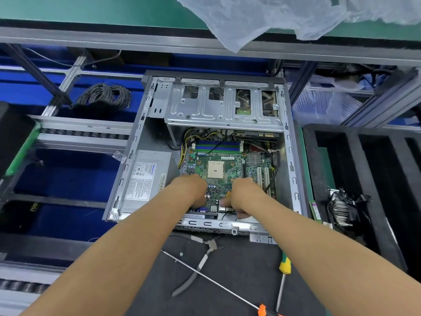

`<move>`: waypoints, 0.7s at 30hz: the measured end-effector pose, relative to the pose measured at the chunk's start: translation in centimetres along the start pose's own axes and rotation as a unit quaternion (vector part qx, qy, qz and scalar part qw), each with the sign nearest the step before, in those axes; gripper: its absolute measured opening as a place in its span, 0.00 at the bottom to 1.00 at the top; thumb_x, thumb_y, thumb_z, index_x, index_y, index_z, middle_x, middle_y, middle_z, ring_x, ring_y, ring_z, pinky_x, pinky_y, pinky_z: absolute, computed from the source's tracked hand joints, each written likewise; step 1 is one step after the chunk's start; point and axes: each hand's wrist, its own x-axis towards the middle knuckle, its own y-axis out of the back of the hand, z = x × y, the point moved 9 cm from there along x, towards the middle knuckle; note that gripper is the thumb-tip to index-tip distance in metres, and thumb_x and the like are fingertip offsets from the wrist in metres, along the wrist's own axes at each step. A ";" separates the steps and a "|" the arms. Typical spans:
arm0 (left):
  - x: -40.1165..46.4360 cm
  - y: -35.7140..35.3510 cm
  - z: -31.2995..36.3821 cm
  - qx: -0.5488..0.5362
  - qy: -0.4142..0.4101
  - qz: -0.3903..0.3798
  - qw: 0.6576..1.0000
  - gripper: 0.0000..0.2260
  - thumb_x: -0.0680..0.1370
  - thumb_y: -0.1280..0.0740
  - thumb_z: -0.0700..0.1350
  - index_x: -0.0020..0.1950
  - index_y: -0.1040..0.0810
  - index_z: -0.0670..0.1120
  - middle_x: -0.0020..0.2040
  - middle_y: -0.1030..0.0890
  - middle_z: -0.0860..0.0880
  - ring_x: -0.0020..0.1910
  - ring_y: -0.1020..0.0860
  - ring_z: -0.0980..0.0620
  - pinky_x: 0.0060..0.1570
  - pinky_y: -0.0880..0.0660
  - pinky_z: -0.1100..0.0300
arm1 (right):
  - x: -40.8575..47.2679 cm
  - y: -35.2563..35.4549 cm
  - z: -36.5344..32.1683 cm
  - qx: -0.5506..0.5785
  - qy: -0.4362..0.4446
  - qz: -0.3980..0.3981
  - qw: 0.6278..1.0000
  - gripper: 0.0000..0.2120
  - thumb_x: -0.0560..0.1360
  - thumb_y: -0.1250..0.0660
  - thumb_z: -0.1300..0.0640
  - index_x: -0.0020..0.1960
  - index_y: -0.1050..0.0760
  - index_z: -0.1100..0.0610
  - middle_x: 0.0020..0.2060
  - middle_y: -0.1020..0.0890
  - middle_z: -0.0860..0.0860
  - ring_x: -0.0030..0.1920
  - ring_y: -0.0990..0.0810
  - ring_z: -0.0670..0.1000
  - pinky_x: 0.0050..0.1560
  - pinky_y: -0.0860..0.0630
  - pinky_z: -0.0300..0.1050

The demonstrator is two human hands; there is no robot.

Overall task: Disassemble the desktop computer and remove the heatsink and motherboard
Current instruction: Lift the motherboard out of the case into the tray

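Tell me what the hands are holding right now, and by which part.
Both the left hand and right hand grip the motherboard at its near edge, by the rear ports, inside the case.

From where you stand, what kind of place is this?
Probably an electronics teardown or recycling line: an opened computer case on a work mat with pliers and screwdriver, roller conveyor behind, and black sorting trays alongside.

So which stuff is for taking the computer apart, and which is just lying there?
For the job: computer case, motherboard, left hand, right hand, heatsink already out.

Lying about: pliers, screwdriver, cable coil, plastic sheet.
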 end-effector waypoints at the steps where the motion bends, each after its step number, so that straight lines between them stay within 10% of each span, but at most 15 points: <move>1: 0.0 0.0 -0.1 -0.001 0.004 0.001 1.000 0.15 0.81 0.39 0.51 0.58 0.23 0.41 0.50 0.24 0.44 0.45 0.25 0.45 0.47 0.23 0.52 | 0.0 -0.1 0.0 0.001 -0.003 -0.004 1.000 0.17 0.74 0.30 0.57 0.59 0.30 0.61 0.62 0.24 0.48 0.50 0.19 0.54 0.25 0.23 0.42; 5: 0.2 -0.1 -0.1 -0.002 0.010 0.004 1.000 0.12 0.82 0.40 0.48 0.58 0.24 0.41 0.46 0.28 0.45 0.45 0.26 0.44 0.52 0.22 0.49 | 0.1 0.1 0.1 -0.024 -0.016 0.012 1.000 0.25 0.70 0.25 0.48 0.58 0.28 0.61 0.55 0.23 0.54 0.35 0.25 0.53 0.22 0.26 0.39; 10: 0.2 -0.2 0.2 -0.001 0.004 -0.001 1.000 0.07 0.82 0.41 0.46 0.50 0.28 0.43 0.47 0.28 0.45 0.45 0.25 0.44 0.54 0.22 0.48 | 1.0 -0.3 0.2 0.003 -0.019 0.071 0.997 0.26 0.69 0.24 0.47 0.59 0.27 0.61 0.53 0.24 0.55 0.52 0.19 0.57 0.50 0.20 0.53; 21: -0.6 1.3 0.6 -0.117 -0.020 0.038 0.992 0.14 0.81 0.40 0.48 0.39 0.28 0.42 0.41 0.28 0.46 0.39 0.27 0.48 0.39 0.28 0.56 | 1.5 0.1 0.1 -0.033 -0.018 0.108 0.993 0.17 0.71 0.27 0.57 0.57 0.27 0.59 0.56 0.24 0.55 0.55 0.23 0.57 0.40 0.28 0.47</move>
